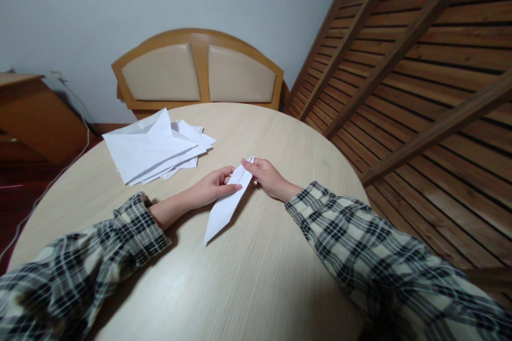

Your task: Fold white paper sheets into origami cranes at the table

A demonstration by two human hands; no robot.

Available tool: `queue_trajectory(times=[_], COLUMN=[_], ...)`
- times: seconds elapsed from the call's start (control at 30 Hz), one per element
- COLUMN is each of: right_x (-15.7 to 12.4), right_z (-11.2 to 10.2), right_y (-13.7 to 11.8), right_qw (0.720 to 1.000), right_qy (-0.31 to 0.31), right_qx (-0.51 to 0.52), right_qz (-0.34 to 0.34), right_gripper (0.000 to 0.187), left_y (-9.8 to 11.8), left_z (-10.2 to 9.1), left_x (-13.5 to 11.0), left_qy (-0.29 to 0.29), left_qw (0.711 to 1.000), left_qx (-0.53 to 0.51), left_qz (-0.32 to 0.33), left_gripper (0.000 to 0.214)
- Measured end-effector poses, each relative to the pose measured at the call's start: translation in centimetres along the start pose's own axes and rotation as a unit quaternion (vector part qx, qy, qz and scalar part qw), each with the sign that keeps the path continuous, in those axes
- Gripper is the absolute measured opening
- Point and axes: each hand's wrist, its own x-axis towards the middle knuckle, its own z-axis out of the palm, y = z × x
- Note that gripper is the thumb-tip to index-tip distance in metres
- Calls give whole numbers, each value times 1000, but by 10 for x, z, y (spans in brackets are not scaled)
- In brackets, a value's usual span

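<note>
A narrow piece of folded white paper (225, 210) is held between both hands above the table, its pointed end slanting down toward me. My left hand (218, 185) grips the left edge, thumb lying on top and the other fingers partly hidden beneath. At the upper end, my right hand (267, 176) pinches the paper with its thumb over the tip. Creases and layered flaps show near the right thumb. The fingers under the sheet are mostly out of sight.
On the round light wood table (256, 287), a loose stack of white papers (154, 144) lies at the back left. Behind stands a wooden headboard (203, 72) with cream panels. A slatted wood wall (408, 90) rises on the right; a brown desk (34, 117) and a cable (52, 184) are on the left.
</note>
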Motion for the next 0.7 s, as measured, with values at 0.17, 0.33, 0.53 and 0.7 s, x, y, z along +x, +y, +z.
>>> queue_trajectory(times=[0.17,0.33,0.53,0.7], right_x=[0,1,1,2], right_z=[0,-1,-1,-1], right_y=[1,2,1,4], right_qw=[1000,1000,999,999], right_qy=[-8,-1,30,29], right_qx=[4,13,27,26], right_qz=[-2,1,3,2], right_gripper=[56,58,56,58], left_y=[1,2,-2,0], left_z=[0,1,-2,-2], left_x=[0,-1,-1,-1], left_qy=[-4,-8,-4,-7], left_qw=[1000,1000,999,999], left_qx=[-15,-15,35,33], left_qz=[-8,-14,-9,-10], left_gripper=[44,45,41,40])
